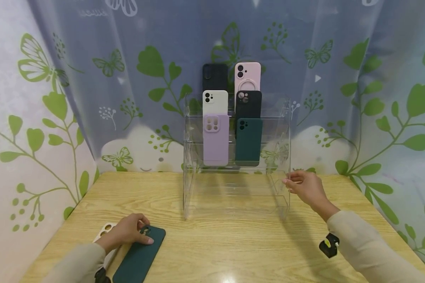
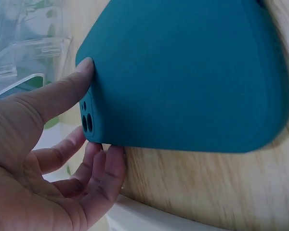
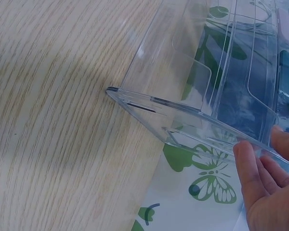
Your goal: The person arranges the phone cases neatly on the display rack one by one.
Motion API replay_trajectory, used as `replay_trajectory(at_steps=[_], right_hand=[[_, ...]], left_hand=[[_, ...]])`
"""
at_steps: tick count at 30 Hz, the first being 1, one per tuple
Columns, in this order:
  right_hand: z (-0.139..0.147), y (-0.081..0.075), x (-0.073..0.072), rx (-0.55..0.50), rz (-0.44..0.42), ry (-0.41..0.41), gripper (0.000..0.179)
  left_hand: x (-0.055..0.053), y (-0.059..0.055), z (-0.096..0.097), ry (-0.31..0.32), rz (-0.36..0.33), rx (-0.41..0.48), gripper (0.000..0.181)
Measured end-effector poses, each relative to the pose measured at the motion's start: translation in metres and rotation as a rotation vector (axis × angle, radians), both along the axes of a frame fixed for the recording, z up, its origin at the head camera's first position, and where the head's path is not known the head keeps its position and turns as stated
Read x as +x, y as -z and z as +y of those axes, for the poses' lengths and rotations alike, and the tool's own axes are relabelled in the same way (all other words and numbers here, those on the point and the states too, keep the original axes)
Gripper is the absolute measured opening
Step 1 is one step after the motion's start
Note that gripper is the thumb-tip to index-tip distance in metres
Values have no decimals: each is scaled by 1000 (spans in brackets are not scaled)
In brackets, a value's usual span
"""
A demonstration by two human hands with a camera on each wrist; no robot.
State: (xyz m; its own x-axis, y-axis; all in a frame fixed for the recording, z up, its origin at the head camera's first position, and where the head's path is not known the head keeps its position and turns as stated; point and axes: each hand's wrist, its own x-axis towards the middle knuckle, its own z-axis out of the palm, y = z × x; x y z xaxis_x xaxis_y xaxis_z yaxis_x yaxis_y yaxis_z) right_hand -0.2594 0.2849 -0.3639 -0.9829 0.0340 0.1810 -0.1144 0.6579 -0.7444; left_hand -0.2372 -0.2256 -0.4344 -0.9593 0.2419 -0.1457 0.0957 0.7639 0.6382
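My left hand (image 1: 129, 230) pinches the camera end of a dark teal phone case (image 1: 139, 259) at the front left of the table. In the left wrist view the thumb lies on the back of this case (image 2: 183, 82), with the fingers at its edge. Partly hidden under that arm is a whitish phone case (image 1: 104, 231). At the other side, my right hand (image 1: 307, 188) pinches the right side panel of a clear tiered display stand (image 1: 233, 192). The right wrist view shows thumb and fingers on either side of the panel (image 3: 202, 118).
On the stand's upper tiers lean a lilac case (image 1: 216, 145), a teal case (image 1: 248, 143), a white case (image 1: 217, 104), a pink case (image 1: 253, 74) and black ones (image 1: 215, 78). The wooden table (image 1: 226, 243) ends at a leaf-patterned curtain (image 1: 156, 94).
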Motion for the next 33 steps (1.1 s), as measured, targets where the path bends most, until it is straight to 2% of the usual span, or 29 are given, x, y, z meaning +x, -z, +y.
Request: replay_trajectory(at_steps=[3, 8, 18, 21, 23, 27, 30, 33], right_hand=[[0, 0, 0, 5, 5, 1, 39], [0, 0, -1, 9, 13, 6, 38], [0, 0, -1, 17, 8, 8, 38], [0, 0, -1, 14, 5, 7, 38], [0, -1, -1, 7, -1, 8, 38], [0, -1, 0, -10, -14, 7, 40], [-1, 0, -1, -11, -16, 4, 40], [-1, 0, -1, -8, -9, 6, 40]], left_hand=[[1, 0, 2, -31, 5, -2, 51], [1, 0, 2, -45, 9, -9, 52], [-1, -2, 0, -77, -33, 59, 43], [-3, -3, -5, -67, -62, 82, 39], [-4, -3, -11, -54, -108, 121, 38], [-8, -8, -22, -3, -210, 250, 37], [-9, -17, -25, 43, -245, 329, 40], [-11, -33, -22, 75, -228, 382, 44]])
